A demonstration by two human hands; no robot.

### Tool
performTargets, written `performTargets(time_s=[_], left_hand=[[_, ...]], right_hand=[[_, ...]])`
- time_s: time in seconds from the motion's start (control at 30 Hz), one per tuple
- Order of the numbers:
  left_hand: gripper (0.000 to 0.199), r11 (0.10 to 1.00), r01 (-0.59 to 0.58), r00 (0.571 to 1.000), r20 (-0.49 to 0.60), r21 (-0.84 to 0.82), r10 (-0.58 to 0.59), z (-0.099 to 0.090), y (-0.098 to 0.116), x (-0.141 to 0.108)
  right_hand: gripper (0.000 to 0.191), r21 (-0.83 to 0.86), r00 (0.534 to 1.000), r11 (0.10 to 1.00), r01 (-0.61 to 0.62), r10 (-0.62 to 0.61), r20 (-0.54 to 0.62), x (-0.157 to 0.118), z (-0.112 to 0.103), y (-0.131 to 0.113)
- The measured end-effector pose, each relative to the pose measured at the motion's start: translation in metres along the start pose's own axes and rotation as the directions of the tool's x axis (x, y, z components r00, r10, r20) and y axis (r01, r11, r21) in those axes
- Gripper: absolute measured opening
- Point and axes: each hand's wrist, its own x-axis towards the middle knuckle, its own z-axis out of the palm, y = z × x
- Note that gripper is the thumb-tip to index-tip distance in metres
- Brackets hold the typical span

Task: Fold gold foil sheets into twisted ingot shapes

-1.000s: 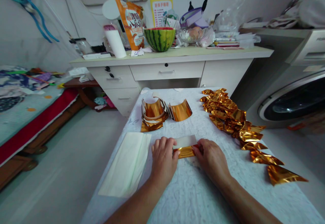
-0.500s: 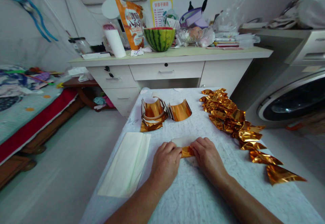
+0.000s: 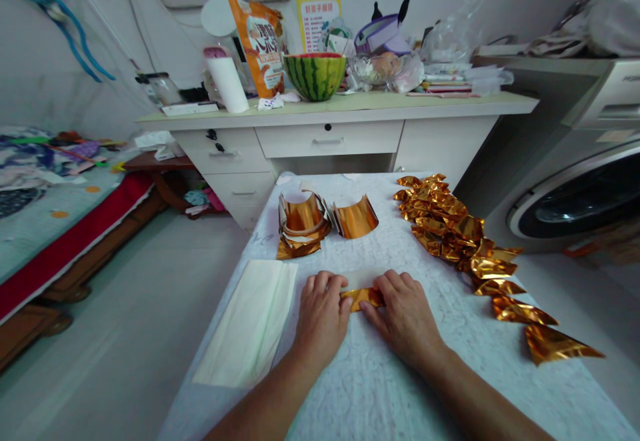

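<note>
A narrow folded strip of gold foil paper (image 3: pixel 361 299) lies flat between my hands, with a pale paper sheet (image 3: pixel 367 277) just behind it. My left hand (image 3: pixel 323 317) pinches the strip's left end, thumb in front and fingers behind. Its right end is under the fingers of my right hand (image 3: pixel 404 311), whose thumb presses the front edge near the middle. To the left lies a stack of whitish paper (image 3: pixel 247 324). Behind my hands stand a curved stack of gold foil sheets (image 3: pixel 303 217) and a smaller curved gold sheet (image 3: pixel 356 219).
Several folded gold foil pieces (image 3: pixel 455 227) run in a row along the right side of the cloth-covered table (image 3: pixel 380 387). Beyond it is a white desk (image 3: pixel 327 137) with a cut watermelon (image 3: pixel 315 75). A washing machine (image 3: pixel 575 161) stands at the right, a bed (image 3: pixel 60 227) at the left.
My left hand has slid slightly left along the foil strip, uncovering more of it. My right thumb has stretched inward over the strip's front edge.
</note>
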Motion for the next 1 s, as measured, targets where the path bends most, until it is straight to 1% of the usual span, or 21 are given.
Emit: performTargets(time_s=[0.13, 0.27, 0.4, 0.53, 0.6, 0.7, 0.8, 1.0], left_hand=[[0.015, 0.997, 0.055, 0.998, -0.04, 0.052, -0.053, -0.0007, 0.0011, 0.0001], [0.011, 0.993, 0.089, 0.996, -0.034, 0.081, -0.086, -0.0013, 0.0026, 0.0001], [0.009, 0.997, 0.072, 0.997, -0.027, 0.033, -0.071, -0.0011, 0.0007, -0.0007], [0.016, 0.998, 0.003, 1.0, -0.016, -0.058, -0.004, -0.0027, -0.0015, -0.0017], [0.018, 0.997, -0.013, 1.0, -0.002, -0.075, 0.013, -0.004, -0.0011, -0.0013], [0.01, 0.998, -0.005, 1.0, 0.023, -0.06, 0.007, -0.0057, 0.0009, -0.0002], [0.002, 0.999, 0.024, 0.999, 0.044, -0.026, -0.023, -0.0067, 0.0022, -0.0001], [0.01, 0.999, 0.048, 0.995, 0.082, 0.009, -0.049, -0.008, 0.0014, -0.0024]], right_hand=[[0.024, -0.041, 1.0, 0.999, -0.001, 0.001, 0.004, -0.0005, 0.0008, -0.0007], [0.023, -0.056, 1.0, 0.998, -0.011, 0.011, -0.003, -0.0004, 0.0017, -0.0016], [0.027, -0.067, 0.999, 0.997, -0.035, 0.036, 0.003, 0.0001, 0.0015, -0.0043], [0.029, -0.086, 0.999, 0.995, -0.044, 0.045, 0.01, -0.0002, 0.0013, -0.0067], [0.029, -0.091, 0.999, 0.995, -0.049, 0.051, 0.015, -0.0002, 0.0013, -0.0074], [0.031, -0.095, 0.998, 0.994, -0.061, 0.063, 0.016, 0.0002, 0.0013, -0.0082], [0.032, -0.095, 0.998, 0.993, -0.067, 0.069, 0.014, 0.0005, 0.0011, -0.0085], [0.027, -0.081, 0.997, 0.994, -0.071, 0.074, 0.029, -0.001, 0.0006, -0.0068]])
